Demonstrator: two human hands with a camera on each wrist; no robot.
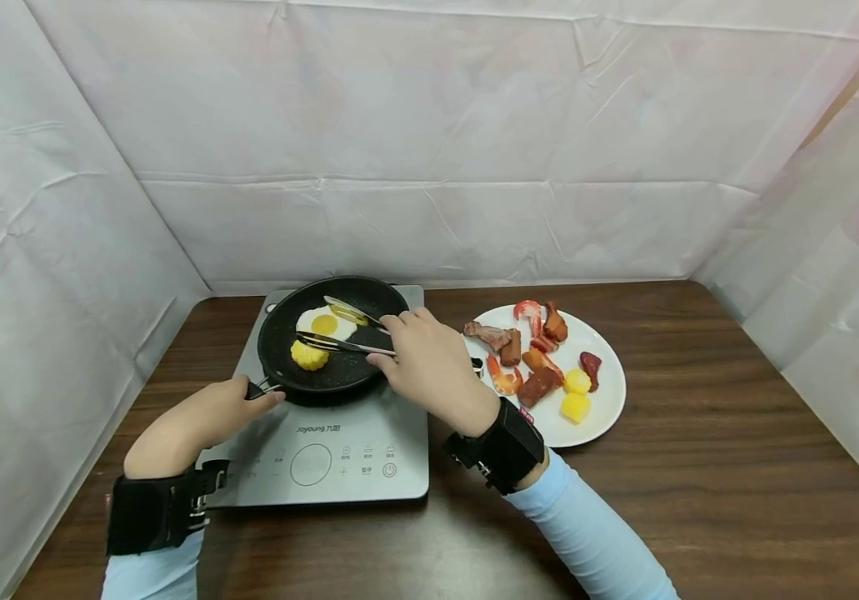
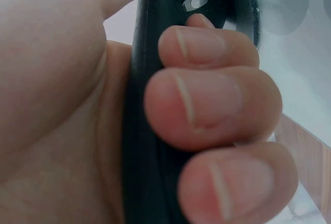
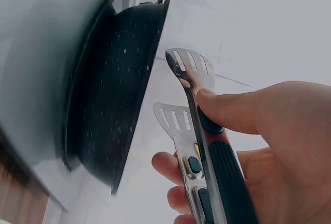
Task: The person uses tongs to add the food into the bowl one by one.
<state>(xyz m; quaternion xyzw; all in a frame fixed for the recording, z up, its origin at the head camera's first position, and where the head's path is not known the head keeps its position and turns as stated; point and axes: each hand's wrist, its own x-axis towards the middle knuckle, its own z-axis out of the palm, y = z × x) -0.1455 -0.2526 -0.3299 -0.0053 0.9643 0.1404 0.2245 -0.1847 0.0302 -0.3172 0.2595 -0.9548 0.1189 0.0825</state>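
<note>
light: bright, even, soft shadows | head view: sharp, edges bowed | wrist views: washed-out, blurred (worst toward 12 o'clock)

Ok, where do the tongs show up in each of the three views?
Head view: the tongs reach over the pan, centre-left, held by the right hand.
Left wrist view: not in it; only the left hand gripping the pan handle.
Right wrist view: lower centre, tips spread, beside the pan's outer wall.
Shared landmark: the black pan.
</note>
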